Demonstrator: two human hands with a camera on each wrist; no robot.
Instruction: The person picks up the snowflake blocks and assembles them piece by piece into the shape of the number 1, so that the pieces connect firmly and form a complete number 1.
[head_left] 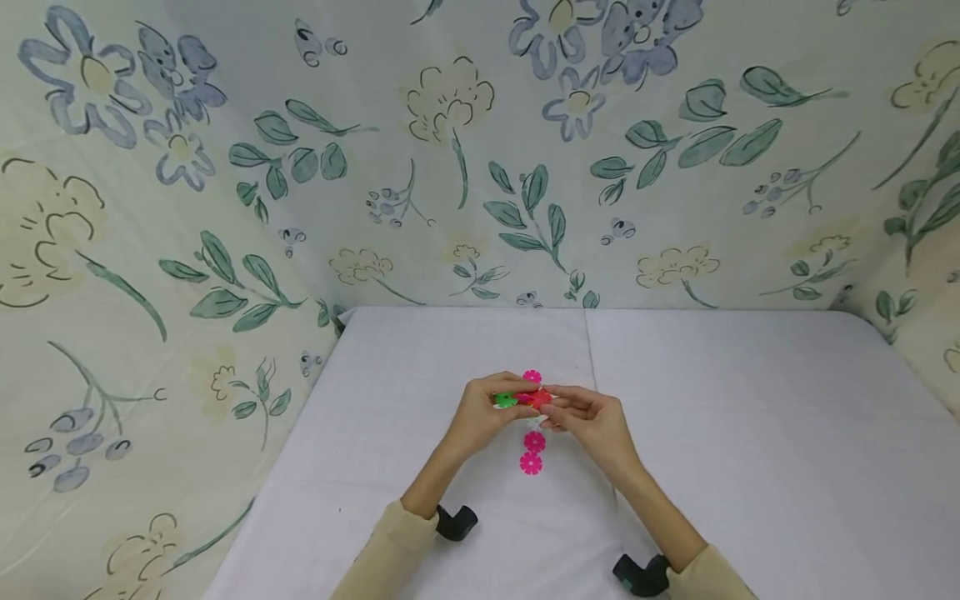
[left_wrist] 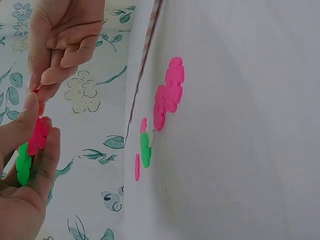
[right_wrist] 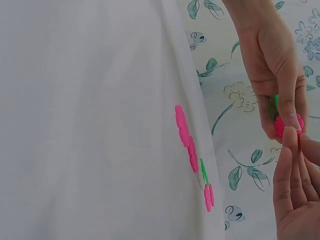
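Observation:
Just above the table my left hand [head_left: 477, 415] holds a green flower-shaped plastic disc [left_wrist: 23, 165] and a pink flower-shaped disc [left_wrist: 38, 136], which overlap between thumb and fingers. My right hand [head_left: 603, 423] pinches a red disc [left_wrist: 41, 107] by its edge between thumb and fingertips, right at the pink one. Fingertips of the two hands meet there and partly hide the discs. Below the hands in the head view, two pink discs [head_left: 532, 452] lie edge to edge on the cloth.
Another pink disc [head_left: 532, 377] lies behind the hands. Near it in the left wrist view are a green disc [left_wrist: 145, 150] and a pale clear one, partly hidden from above. White cloth [head_left: 750, 433] covers the table; a floral curtain [head_left: 450, 233] hangs behind and left.

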